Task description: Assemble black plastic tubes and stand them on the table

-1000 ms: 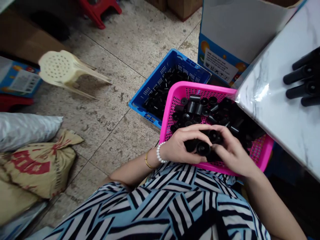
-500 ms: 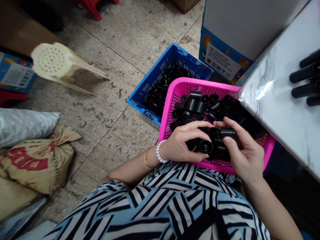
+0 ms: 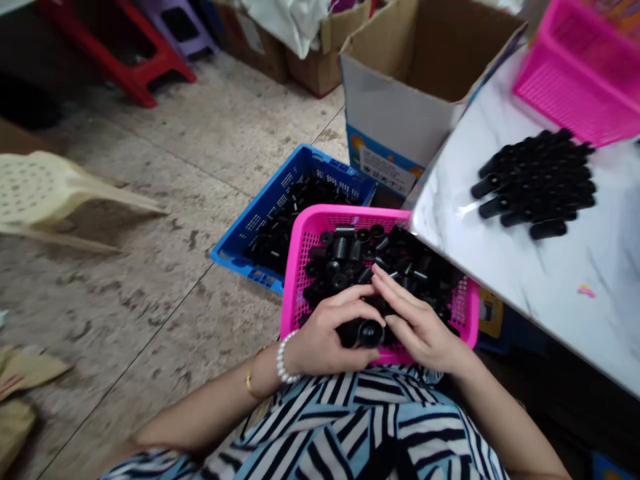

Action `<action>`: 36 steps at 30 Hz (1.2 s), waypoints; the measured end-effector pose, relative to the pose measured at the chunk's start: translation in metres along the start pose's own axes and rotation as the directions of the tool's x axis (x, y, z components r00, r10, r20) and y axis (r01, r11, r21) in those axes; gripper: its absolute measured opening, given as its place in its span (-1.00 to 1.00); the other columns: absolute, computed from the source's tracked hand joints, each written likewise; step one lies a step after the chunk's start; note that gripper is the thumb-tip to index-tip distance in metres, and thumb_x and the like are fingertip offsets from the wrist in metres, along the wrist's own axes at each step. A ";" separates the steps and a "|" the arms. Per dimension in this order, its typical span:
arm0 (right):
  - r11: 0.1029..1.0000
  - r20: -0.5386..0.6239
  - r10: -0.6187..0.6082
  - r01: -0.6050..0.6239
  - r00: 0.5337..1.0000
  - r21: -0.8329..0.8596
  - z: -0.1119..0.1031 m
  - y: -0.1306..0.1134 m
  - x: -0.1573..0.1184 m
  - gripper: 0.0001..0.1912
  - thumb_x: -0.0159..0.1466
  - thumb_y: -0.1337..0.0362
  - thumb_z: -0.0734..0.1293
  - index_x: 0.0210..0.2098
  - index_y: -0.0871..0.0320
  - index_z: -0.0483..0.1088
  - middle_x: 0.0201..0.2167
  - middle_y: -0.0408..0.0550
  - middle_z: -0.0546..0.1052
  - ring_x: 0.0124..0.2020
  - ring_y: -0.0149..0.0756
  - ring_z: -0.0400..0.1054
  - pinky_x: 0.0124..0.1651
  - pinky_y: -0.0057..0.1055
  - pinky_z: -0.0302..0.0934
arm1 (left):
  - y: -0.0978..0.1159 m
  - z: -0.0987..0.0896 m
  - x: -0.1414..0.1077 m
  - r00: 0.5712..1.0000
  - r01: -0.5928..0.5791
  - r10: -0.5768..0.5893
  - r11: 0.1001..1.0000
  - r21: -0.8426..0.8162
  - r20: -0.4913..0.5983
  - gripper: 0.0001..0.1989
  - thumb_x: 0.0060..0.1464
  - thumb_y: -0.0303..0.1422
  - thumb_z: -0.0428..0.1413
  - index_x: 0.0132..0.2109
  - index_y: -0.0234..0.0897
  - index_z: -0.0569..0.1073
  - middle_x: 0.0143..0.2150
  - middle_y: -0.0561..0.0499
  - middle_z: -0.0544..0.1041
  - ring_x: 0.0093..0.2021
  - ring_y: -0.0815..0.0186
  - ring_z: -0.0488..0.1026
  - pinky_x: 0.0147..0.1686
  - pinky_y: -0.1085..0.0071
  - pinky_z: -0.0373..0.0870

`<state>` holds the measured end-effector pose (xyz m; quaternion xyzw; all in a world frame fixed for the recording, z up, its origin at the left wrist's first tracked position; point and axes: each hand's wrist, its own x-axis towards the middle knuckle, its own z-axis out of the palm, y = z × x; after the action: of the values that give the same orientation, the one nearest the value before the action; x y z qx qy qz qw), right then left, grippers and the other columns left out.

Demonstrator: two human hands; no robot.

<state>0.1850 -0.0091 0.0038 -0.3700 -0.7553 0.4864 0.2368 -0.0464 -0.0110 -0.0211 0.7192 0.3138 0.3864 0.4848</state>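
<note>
left hand (image 3: 327,333): fingers curled around black cylinder (image 3: 371,333) | right hand (image 3: 425,328): grip unclear | risk: loosening left fingers could drop it into pink basket (image 3: 291,287) beneath them

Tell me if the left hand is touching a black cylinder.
Touching. The head view shows the left hand curled around the black cylinder, its round end showing.

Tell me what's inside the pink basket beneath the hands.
A jumble of black pieces, many cylindrical, shows in the basket. The left hand, right hand and table hide parts of it, so whatever lies there, or beneath the top layer, cannot be seen.
</note>
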 end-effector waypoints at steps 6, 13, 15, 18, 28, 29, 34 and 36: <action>0.959 -0.501 -0.011 -0.132 0.865 -0.250 -0.040 -0.022 -0.021 -0.60 0.37 0.25 0.39 0.19 -0.02 0.47 0.18 0.03 0.53 0.17 -0.17 0.47 0.17 -0.20 0.45 | 0.029 -0.024 0.060 0.997 -0.072 0.071 0.985 0.154 0.008 -0.62 0.08 -0.24 0.39 0.05 -0.13 0.62 -0.06 -0.07 0.43 -0.11 0.28 0.51 -0.08 0.31 0.56; 0.593 -0.892 -0.224 -0.672 0.392 -0.444 -0.147 0.037 -0.047 -0.63 0.28 0.05 0.44 -0.05 0.16 0.60 -0.30 -0.05 0.50 -0.35 -0.27 0.41 -0.06 -0.18 0.39 | -0.003 0.016 0.216 0.983 -0.177 0.175 0.863 0.473 0.048 -0.58 -0.08 -0.13 0.47 -0.10 -0.23 0.65 -0.11 -0.03 0.45 -0.16 0.25 0.49 -0.07 0.27 0.51; 0.593 -0.919 -0.187 -0.706 0.348 -0.388 -0.161 0.052 -0.044 -0.57 0.24 0.02 0.44 -0.05 0.21 0.54 -0.29 -0.04 0.51 -0.35 -0.26 0.41 -0.04 -0.17 0.37 | -0.008 0.036 0.246 0.992 -0.128 0.105 0.833 0.538 0.074 -0.57 -0.05 -0.12 0.45 -0.05 -0.18 0.63 -0.05 -0.03 0.45 -0.18 0.25 0.50 -0.10 0.27 0.50; 0.661 -0.965 -0.080 -0.711 0.251 -0.240 -0.165 0.061 -0.039 -0.39 0.16 -0.07 0.48 0.04 0.19 0.38 -0.22 -0.02 0.55 -0.38 -0.27 0.45 -0.12 -0.23 0.36 | -0.006 0.054 0.267 0.996 -0.080 0.039 0.805 0.588 0.082 -0.50 -0.01 -0.11 0.42 0.04 -0.20 0.59 0.02 -0.09 0.45 -0.17 0.19 0.51 -0.12 0.23 0.52; 0.815 -0.971 -0.026 -0.558 0.236 -0.158 -0.133 0.055 -0.050 -0.37 0.19 -0.01 0.50 0.13 0.18 0.35 -0.12 0.05 0.56 -0.25 -0.24 0.53 -0.20 -0.27 0.45 | -0.019 0.018 0.249 0.992 -0.001 0.047 0.929 0.369 -0.117 -0.65 0.10 -0.51 0.13 0.05 -0.36 0.57 -0.13 -0.11 0.50 -0.12 0.19 0.50 0.09 0.07 0.51; 0.817 -0.969 -0.040 -0.551 0.243 -0.172 -0.127 0.049 -0.049 -0.43 0.23 0.01 0.48 0.11 0.17 0.39 -0.12 0.05 0.57 -0.23 -0.23 0.53 -0.16 -0.26 0.45 | -0.016 0.017 0.243 0.986 -0.053 0.104 0.935 0.350 -0.131 -0.62 0.10 -0.51 0.13 0.07 -0.37 0.55 -0.12 -0.12 0.50 -0.11 0.19 0.51 0.09 0.08 0.52; 0.966 -0.857 0.112 -0.256 0.503 -0.024 -0.089 0.003 -0.034 -0.59 0.37 0.09 0.39 0.15 0.09 0.43 -0.03 0.03 0.59 -0.12 -0.23 0.52 -0.17 -0.31 0.44 | 0.003 0.050 0.196 0.813 -0.580 0.559 0.744 0.332 0.166 -0.32 0.24 -0.46 0.11 0.46 -0.21 0.15 0.28 -0.26 0.37 0.13 0.16 0.52 0.04 0.27 0.61; 0.976 -0.791 0.109 -0.214 0.602 -0.029 -0.079 -0.010 -0.029 -0.71 0.39 0.13 0.36 0.06 0.08 0.50 -0.07 0.00 0.60 -0.12 -0.23 0.51 -0.13 -0.31 0.44 | 0.007 0.065 0.184 0.773 -0.635 0.571 0.693 0.342 0.278 -0.30 0.31 -0.44 0.06 0.50 -0.14 0.02 0.36 -0.27 0.31 0.08 0.19 0.57 -0.12 0.36 0.65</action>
<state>0.2561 0.0097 0.0453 -0.6255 -0.5668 0.2484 0.4751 0.1030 0.1089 0.0162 0.8952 0.0975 0.3924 0.1874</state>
